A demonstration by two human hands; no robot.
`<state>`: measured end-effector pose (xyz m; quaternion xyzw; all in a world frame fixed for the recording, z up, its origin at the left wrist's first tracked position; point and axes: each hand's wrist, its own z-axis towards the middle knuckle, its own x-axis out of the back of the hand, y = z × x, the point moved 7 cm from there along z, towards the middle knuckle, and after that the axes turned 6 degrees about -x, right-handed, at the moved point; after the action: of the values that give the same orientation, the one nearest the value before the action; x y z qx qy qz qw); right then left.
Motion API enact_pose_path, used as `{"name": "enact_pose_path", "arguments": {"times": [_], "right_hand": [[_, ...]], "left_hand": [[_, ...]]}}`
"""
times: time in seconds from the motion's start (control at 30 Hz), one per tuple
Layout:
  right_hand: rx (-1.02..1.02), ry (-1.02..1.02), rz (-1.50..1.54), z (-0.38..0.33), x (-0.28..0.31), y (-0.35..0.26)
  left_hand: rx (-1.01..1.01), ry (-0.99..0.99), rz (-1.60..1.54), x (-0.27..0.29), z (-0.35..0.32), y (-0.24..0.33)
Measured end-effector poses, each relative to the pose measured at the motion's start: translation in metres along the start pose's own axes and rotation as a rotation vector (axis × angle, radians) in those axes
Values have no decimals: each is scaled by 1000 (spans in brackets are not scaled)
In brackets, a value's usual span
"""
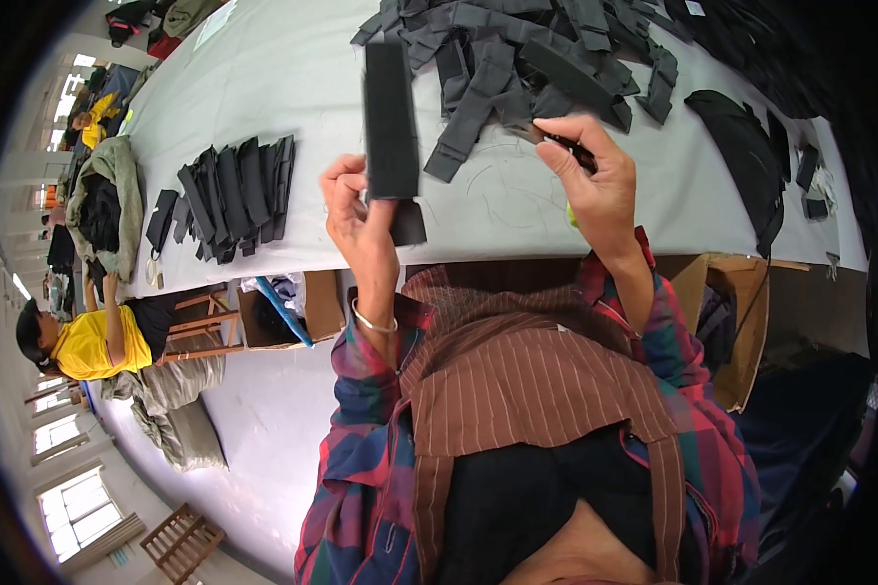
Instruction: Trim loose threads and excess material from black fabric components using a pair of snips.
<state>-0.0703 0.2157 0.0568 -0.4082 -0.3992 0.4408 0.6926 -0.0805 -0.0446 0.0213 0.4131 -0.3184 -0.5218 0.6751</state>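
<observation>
My left hand point(361, 214) grips a dark grey fabric strip point(390, 127) near its lower end, holding it upright above the white table. A shorter dark piece point(410, 224) hangs beside that hand's fingers; whether it belongs to the same strip, I cannot tell. In my right hand point(595, 175) is a small pair of thread snips point(581, 156), dark-handled, its tip pointing left and slightly blurred. The snips are apart from the strip. Just beyond both hands lies a loose heap of similar dark strips point(478, 97).
A row of dark strips point(234, 195) lies on the white table point(312, 88) at left. Black fabric pieces point(741, 166) lie at right. Cardboard boxes point(741, 331) stand below the near edge. A co-worker in yellow point(107, 341) is at far left.
</observation>
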Motion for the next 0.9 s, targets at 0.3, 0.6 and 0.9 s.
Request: {"name": "enact_pose_path", "arguments": {"times": [0.3,0.6,0.9], "right_hand": [[-41,-372,-11,-37,-44,24],[-35,-538,-71,-59,-63,41],[-208,-300,186,-33,-63,68]], "left_hand": [[809,-31,-674,-27,-72,-80],[931,-296,-970,-62,-74,-33],[701,-325,-555,-59,-73,-66]]}}
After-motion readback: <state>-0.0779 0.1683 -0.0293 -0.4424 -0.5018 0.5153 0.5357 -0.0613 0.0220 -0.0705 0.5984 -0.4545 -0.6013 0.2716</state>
